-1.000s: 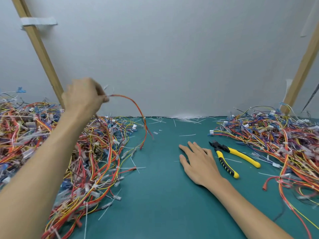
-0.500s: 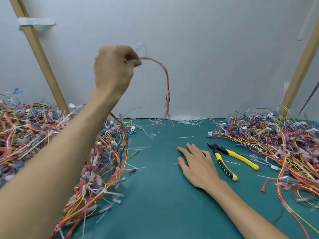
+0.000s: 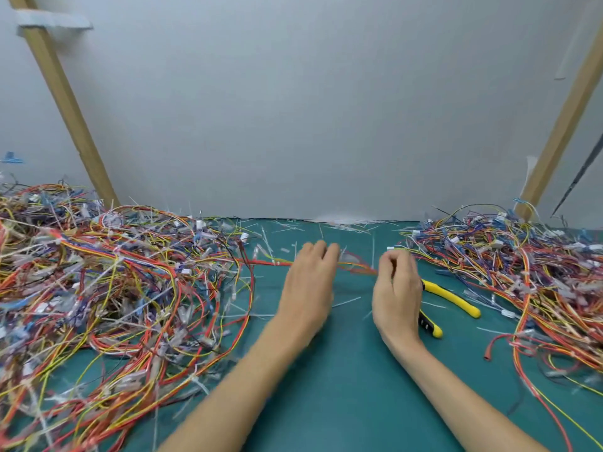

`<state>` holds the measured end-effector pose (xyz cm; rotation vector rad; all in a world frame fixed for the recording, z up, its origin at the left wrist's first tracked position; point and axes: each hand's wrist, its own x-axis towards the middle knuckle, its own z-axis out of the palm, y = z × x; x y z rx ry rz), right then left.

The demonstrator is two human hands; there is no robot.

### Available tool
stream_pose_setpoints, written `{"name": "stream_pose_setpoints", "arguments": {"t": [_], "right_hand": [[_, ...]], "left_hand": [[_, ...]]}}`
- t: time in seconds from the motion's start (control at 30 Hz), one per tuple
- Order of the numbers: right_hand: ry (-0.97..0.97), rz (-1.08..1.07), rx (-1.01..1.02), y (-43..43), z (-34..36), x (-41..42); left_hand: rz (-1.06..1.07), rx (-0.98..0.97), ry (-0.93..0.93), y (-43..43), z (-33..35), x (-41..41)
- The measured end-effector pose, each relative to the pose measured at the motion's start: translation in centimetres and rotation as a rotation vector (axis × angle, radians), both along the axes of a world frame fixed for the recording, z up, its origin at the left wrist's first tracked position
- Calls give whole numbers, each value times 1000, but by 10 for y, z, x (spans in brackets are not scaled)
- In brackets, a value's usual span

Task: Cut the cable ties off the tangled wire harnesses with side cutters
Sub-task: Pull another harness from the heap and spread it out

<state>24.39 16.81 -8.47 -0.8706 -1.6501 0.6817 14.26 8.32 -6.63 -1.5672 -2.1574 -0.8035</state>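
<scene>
Green surface (image 3: pixel 329 396), near edge: two bare forearms reach in from the near edge toward the middle
Side cutters (image 3: pixel 452 296): lying unheld right of centre, yellow handles showing, head hidden behind the right hand
Right hand (image 3: pixel 396 288): fingers curled, pinching one end of a red-and-orange wire harness (image 3: pixel 357 268)
Left hand (image 3: pixel 310 282): blurred, fingers curled over the same harness, which runs on into the left pile
Harness: stretched low between the two hands at mid-surface, its ties too blurred to pick out
Left pile (image 3: pixel 114 288): tangled harnesses along the left edge, one strand joined to the held length
Right pile (image 3: pixel 522 272): looser wires along the right edge, just beyond the cutters
Far edge: pale tie offcuts (image 3: pixel 342 225) scattered against the grey backdrop (image 3: pixel 310 109)
Risks: a hard pull may drag the left pile across the surface, since the strand looks snagged; a hasty reach for the cutters means letting one end go and losing the tie; blades set too close could nick insulation
</scene>
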Motion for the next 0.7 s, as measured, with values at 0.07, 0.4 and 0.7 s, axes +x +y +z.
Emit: {"name": "stream_pose_setpoints", "arguments": {"t": [0.07, 0.4, 0.7], "right_hand": [[45, -18, 100, -3, 4, 0], [-701, 465, 387, -37, 51, -38], [-1043, 558, 179, -35, 64, -90]], "left_hand": [[-49, -36, 30, -6, -19, 0], [-208, -5, -34, -18, -19, 0], [-198, -412, 165, -20, -23, -10]]}}
